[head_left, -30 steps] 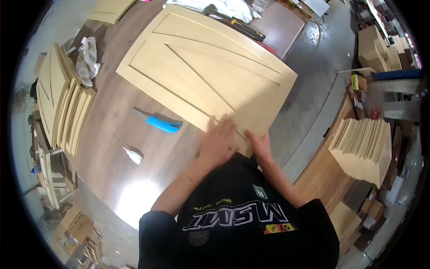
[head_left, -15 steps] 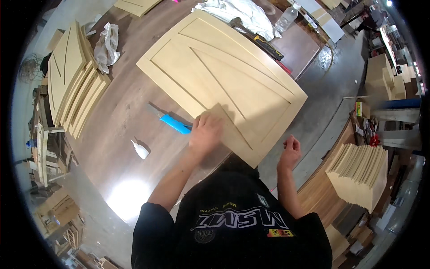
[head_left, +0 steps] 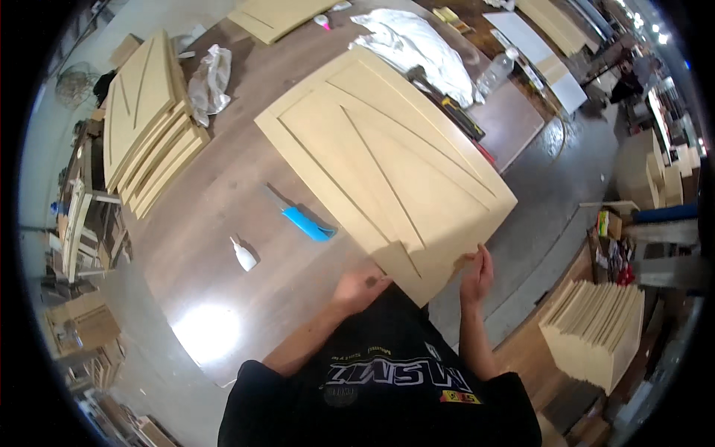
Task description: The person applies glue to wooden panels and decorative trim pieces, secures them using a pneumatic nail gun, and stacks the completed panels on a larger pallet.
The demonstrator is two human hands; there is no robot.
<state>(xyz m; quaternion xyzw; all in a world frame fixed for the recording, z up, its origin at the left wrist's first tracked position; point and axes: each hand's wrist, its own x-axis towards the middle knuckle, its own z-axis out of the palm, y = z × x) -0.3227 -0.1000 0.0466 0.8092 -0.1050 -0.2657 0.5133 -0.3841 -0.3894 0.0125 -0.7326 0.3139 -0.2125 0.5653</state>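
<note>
Where both hands pressed flat a second ago, the left hand (head_left: 363,284) now cups the door panel's (head_left: 387,167) near corner on the tabletop (head_left: 216,216) while the right hand's (head_left: 477,272) fingers pinch its edge.

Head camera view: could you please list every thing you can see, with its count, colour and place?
Large pale wooden door panel with raised strips: one, beige, on the brown worktable, its near corner at the hands.
Blue-handled tool: one, blue, on the table left of the panel.
Small white bottle: one, white, near the tool.
Stack of similar panels: one stack, beige, table's left end.
White cloth: one, behind the panel.
Stack of boards: one, beige, lower right.
Left hand: under the panel's near corner.
Right hand: fingers on the panel's edge.
</note>
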